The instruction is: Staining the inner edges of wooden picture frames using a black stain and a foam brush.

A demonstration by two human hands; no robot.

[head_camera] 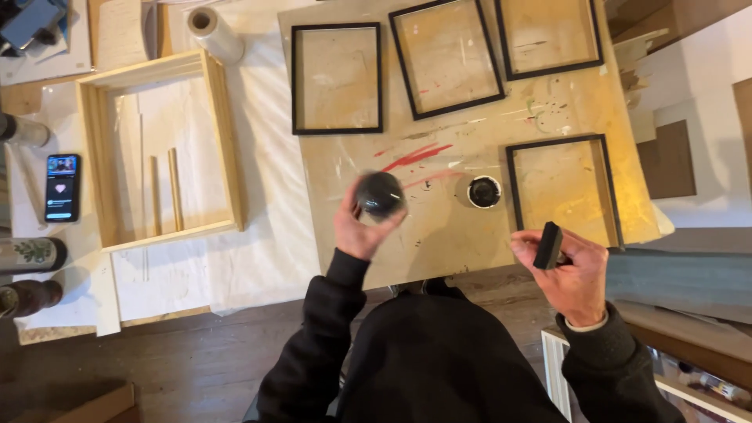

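In my left hand sits a glossy, dark round lid; my right hand pinches a matt black foam block. The board is bare, paint-smeared wood, the frames matt black, the big frame raw pale wood.

Wooden frame, phone, perhaps bottles

This looks like a small framing or craft workshop set up in a home. A paint-stained board serves as the worktop and carries four black picture frames, while a larger bare wooden frame lies beside it on white protective sheeting with a roll of clear film. Loose wood offcuts and a worn plank floor surround the worktop.
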